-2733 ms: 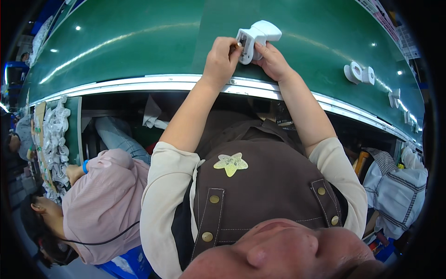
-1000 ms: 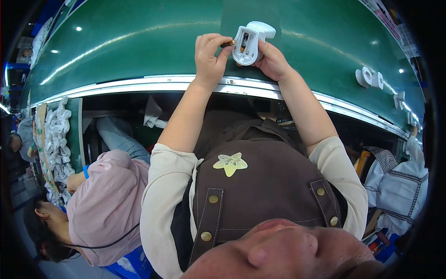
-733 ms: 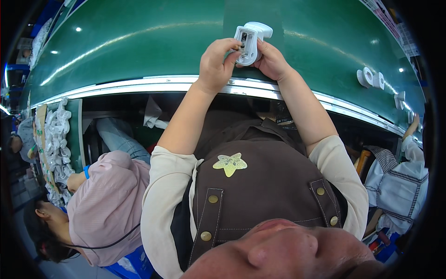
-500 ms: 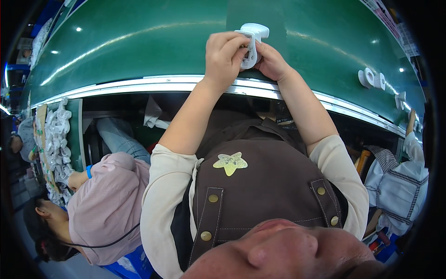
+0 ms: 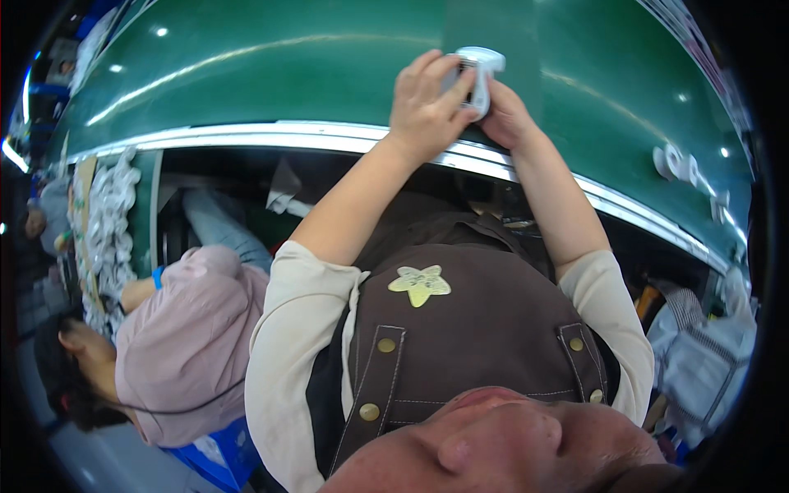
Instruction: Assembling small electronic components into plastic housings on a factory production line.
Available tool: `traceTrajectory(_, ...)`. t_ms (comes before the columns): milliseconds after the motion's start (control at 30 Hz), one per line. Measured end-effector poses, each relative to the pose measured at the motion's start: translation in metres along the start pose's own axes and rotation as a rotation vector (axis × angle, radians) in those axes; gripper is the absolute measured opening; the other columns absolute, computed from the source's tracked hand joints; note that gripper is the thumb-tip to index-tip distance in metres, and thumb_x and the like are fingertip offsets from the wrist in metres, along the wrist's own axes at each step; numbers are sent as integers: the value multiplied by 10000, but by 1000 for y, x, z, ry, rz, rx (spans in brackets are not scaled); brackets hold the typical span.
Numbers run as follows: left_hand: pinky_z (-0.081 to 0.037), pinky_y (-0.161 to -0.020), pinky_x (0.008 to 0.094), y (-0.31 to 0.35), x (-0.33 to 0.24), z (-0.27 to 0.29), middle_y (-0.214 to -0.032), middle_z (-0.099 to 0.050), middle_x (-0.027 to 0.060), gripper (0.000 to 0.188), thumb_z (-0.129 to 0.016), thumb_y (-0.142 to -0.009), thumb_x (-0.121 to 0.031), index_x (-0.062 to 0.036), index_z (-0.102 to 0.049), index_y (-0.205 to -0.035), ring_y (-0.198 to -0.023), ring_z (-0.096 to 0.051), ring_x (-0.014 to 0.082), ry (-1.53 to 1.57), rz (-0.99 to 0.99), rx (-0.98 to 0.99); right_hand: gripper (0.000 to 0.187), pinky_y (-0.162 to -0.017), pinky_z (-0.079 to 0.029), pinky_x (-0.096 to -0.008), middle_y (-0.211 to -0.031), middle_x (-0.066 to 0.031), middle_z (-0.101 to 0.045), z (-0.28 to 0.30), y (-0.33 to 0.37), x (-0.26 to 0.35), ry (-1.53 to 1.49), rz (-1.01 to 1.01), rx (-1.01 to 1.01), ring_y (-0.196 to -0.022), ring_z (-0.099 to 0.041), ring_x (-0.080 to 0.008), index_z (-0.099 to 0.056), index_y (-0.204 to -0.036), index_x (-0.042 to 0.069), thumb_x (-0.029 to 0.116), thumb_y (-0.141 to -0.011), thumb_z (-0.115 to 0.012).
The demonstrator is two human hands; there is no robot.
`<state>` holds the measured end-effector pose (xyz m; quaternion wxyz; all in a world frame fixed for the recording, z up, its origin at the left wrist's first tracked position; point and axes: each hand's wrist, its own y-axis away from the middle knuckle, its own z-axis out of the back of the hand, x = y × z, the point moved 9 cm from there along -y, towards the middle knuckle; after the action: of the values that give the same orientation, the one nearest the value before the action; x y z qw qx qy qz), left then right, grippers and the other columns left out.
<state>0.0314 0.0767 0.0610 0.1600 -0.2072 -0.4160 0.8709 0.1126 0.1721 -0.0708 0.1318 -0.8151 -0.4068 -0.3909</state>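
Observation:
A white plastic housing [image 5: 482, 61] with a rounded, wider top end is held just above the green work surface. My right hand [image 5: 508, 117] grips it from the right side, the fingers partly hidden behind it. My left hand [image 5: 429, 105] lies against its left, open-looking side, thumb and fingers closed on it and partly stretched across a dark part inside. What that dark part is, and whether anything small sits under the left fingertips, is hidden.
The green table [image 5: 271, 78] has a metal front edge [image 5: 271, 133]. Several white plastic parts [image 5: 675, 163] stand on it at the right. To the left, a co-worker in a pink top [image 5: 193, 329] sits beside a rack of white pieces [image 5: 111, 222]. Another person [image 5: 699, 345] is at the right.
The whole view has shifted, so hands and housing appear farther right. My left fingers, bunched at the housing's opening before, are now straighter and lie across it. My right hand keeps its hold.

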Motion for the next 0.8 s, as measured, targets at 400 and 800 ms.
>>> traceTrajectory(400, -415, -955, 463, 49, 53, 26, -1242, -550, 145, 502, -789, -703, -255, -72, -644, -1148, -1188, -510, 346, -172, 203, 238, 651, -1040, -451, -417, -1293, -245, -564, 8, 7, 34, -104, 156, 89, -1188, -572, -302, -407, -1422, 46, 502, -969, -516)
traceTrajectory(800, -447, -906, 406, 55, 58, 14, -995, -646, 96, 186, -718, -772, -218, -56, -691, -858, -1043, -577, 280, -120, 173, 218, 696, -532, -545, -284, -1053, -246, -545, -144, 96, 113, -37, 432, 484, -777, -601, -294, -380, -1459, 73, 395, -904, -651)
